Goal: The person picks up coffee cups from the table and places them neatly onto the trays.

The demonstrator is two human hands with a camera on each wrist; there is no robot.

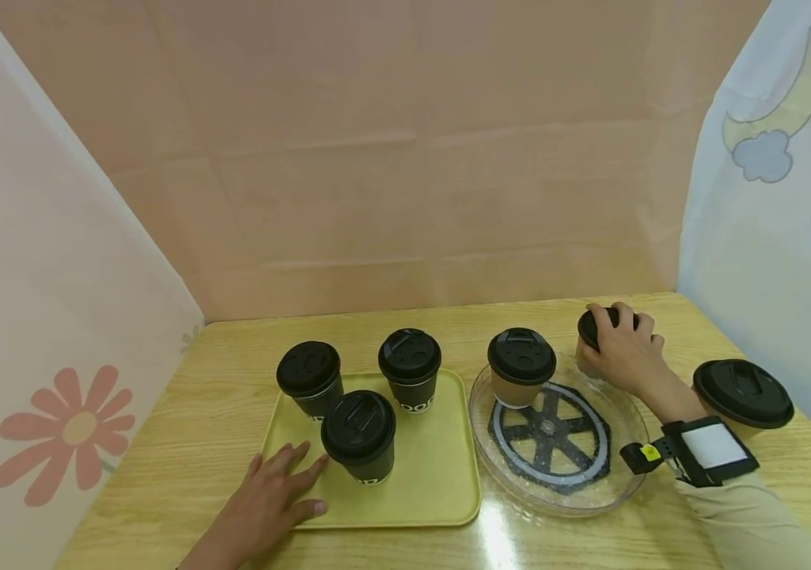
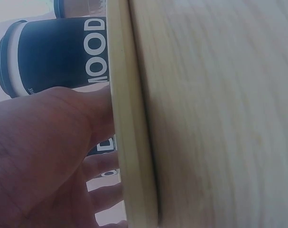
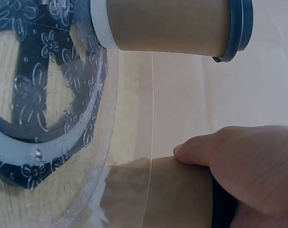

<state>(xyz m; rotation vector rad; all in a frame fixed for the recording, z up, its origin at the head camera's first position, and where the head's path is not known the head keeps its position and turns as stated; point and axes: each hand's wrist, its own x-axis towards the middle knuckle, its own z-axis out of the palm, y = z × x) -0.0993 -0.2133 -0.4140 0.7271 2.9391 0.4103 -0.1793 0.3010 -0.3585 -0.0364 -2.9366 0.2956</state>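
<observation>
My right hand point(image 1: 626, 356) grips a brown paper cup point(image 3: 181, 194) by its black lid from above, at the far right rim of a clear round turntable tray point(image 1: 629, 495). Whether this cup stands inside or behind the rim, I cannot tell. Another brown cup point(image 1: 515, 392) stands upright on the turntable's left side. My left hand point(image 1: 266, 503) rests with spread fingers on the front left of a yellow tray point(image 1: 441, 483). Beside its fingertips stands a black lidded cup point(image 1: 360, 435); two more black cups, one left point(image 1: 310, 380) and one right point(image 1: 412, 368), stand behind it.
A larger-looking black-lidded cup point(image 1: 741, 396) stands at the right, by my right forearm. The wooden table point(image 1: 184, 443) is bounded by a tan backdrop point(image 1: 405, 198) and patterned cloth sides, a flower point(image 1: 77, 431) on the left one.
</observation>
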